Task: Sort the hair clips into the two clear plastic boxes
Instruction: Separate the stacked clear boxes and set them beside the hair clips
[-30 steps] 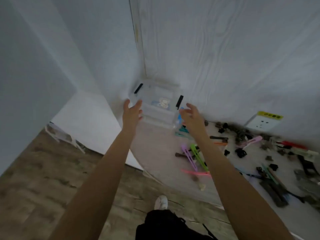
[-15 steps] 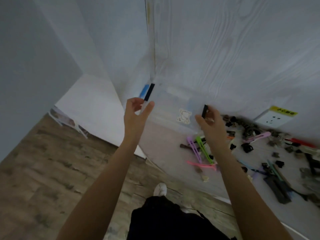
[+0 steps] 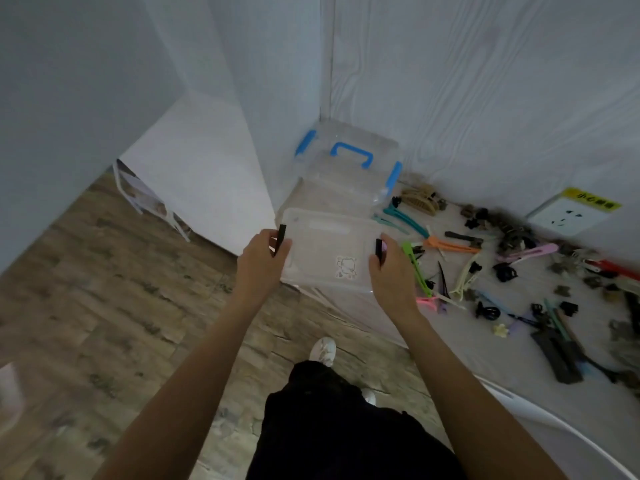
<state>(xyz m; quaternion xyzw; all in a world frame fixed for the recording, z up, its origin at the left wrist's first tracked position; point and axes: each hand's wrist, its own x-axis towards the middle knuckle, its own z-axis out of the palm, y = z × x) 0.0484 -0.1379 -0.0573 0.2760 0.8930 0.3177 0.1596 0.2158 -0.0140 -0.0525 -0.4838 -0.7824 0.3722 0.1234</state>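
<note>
A clear plastic box with black latches (image 3: 329, 247) and a small sticker on its lid is held between my hands near the table's left corner. My left hand (image 3: 262, 258) grips its left end at the latch; my right hand (image 3: 389, 268) grips its right end. Behind it, in the wall corner, stands a second clear box with blue handle and latches (image 3: 349, 157). Several hair clips (image 3: 460, 261) in green, orange, teal, pink, cream and black lie scattered on the white table to the right.
The round white table (image 3: 519, 386) curves along the right. White walls meet in the corner behind the boxes. A wall socket with a yellow label (image 3: 569, 216) sits at the table's back right. Wood floor (image 3: 104, 289) lies to the left; my foot (image 3: 322, 349) is below.
My hands have taken hold of the black-latched box and pulled it forward off the blue-handled box, which now shows in the corner behind it.
</note>
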